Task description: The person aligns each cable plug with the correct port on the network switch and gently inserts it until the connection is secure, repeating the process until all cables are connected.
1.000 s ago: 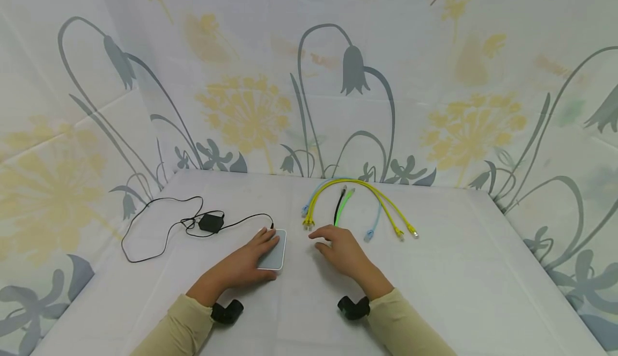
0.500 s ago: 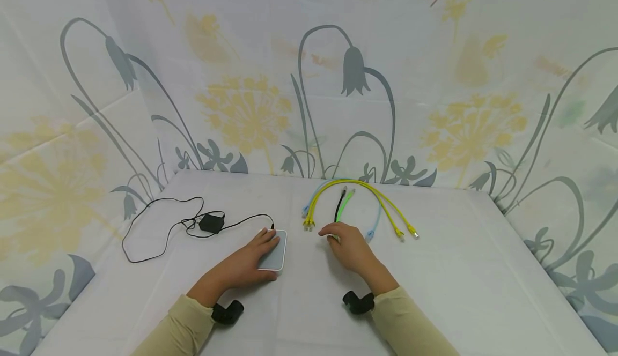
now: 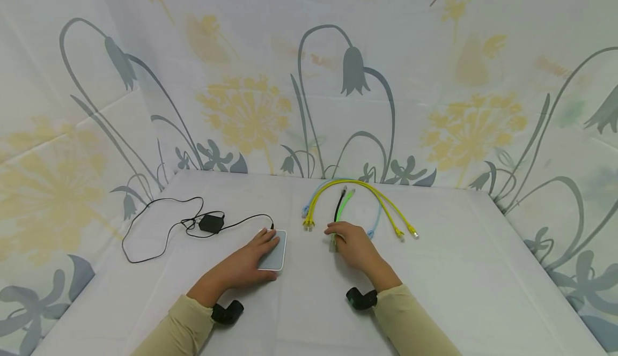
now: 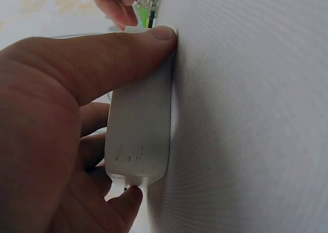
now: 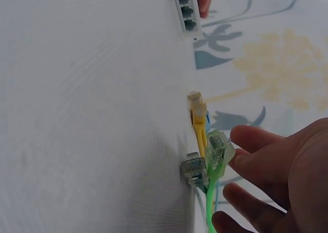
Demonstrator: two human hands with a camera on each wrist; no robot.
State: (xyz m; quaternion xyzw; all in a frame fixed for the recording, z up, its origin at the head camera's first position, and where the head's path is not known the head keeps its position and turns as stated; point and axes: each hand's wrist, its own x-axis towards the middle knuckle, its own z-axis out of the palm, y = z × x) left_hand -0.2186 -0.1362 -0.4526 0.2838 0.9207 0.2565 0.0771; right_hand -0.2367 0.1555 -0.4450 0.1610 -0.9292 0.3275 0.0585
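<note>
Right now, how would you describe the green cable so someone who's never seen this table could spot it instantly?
Toward the back of the white table, find the arch of yellow cables. Inside it, two cables lie side by side, leading to the right hand. The green cable is the one on the right, its bright green colour unlike the black cable beside it.

I'm watching from my remote station as a white-covered table (image 3: 458, 297) is carrying a white box (image 3: 274, 254) near the middle. A black adapter (image 3: 211, 223) is lying to the left, its cord (image 3: 136, 262) looping. Yellow cables (image 3: 357, 181) and a light blue cable (image 3: 378, 217) are arching around a black cable (image 3: 339, 205) and a green cable (image 3: 345, 205).
</note>
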